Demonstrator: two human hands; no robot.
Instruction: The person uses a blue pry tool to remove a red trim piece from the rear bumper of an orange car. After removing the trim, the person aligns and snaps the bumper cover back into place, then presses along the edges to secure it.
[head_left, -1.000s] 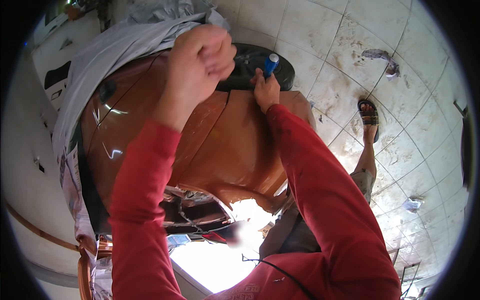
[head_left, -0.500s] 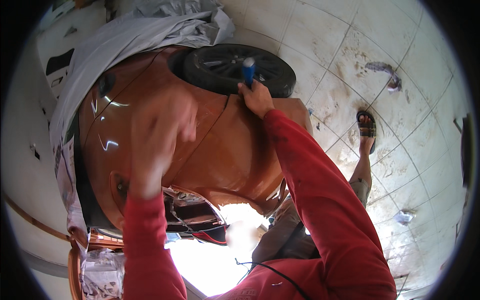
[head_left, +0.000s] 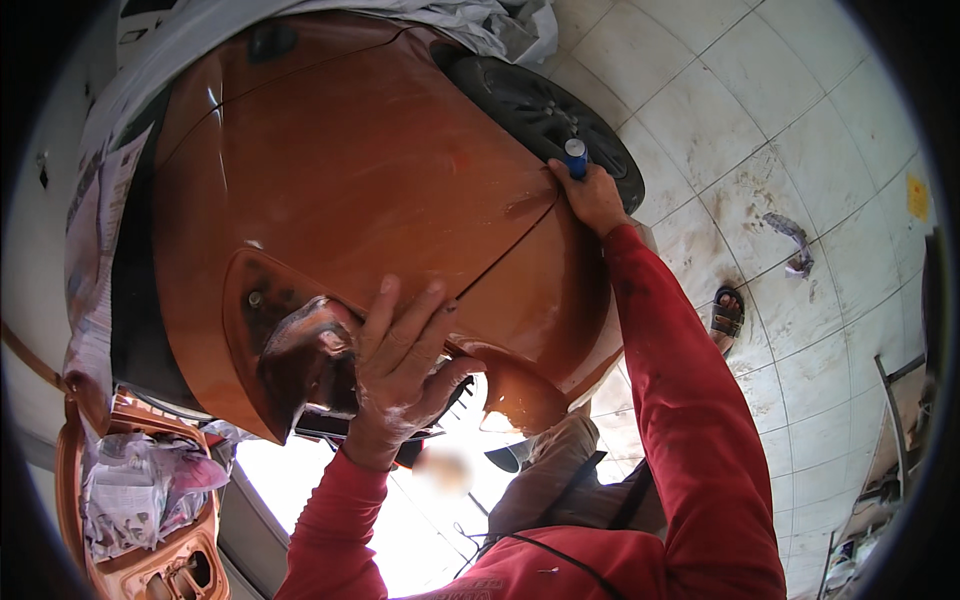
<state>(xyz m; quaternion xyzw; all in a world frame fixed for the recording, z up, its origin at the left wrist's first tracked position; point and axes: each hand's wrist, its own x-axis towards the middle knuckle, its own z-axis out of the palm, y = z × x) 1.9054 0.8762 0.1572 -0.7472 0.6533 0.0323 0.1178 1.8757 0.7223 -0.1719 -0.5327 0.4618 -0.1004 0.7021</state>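
A curved orange car body panel spreads out in front of me, with a dark seam running toward the wheel arch. At the seam's far end, beside the black wheel, my right hand is closed around a blue-handled tool. The handle's pale end points up; the tool's working part is hidden. My left hand has its fingers spread over the near edge of the bodywork, beside a dark, glossy recess. It holds nothing; whether its fingertips touch the panel I cannot tell.
Grey sheeting covers the far part of the car. At the lower left stands a separate orange panel with crumpled paper and plastic. On the tiled floor to the right lies a crumpled scrap. A sandalled foot is nearby.
My left hand has come down from above the panel to its near edge, fingers now spread. The view has shifted closer over the car. My right hand still grips the blue-handled tool by the wheel.
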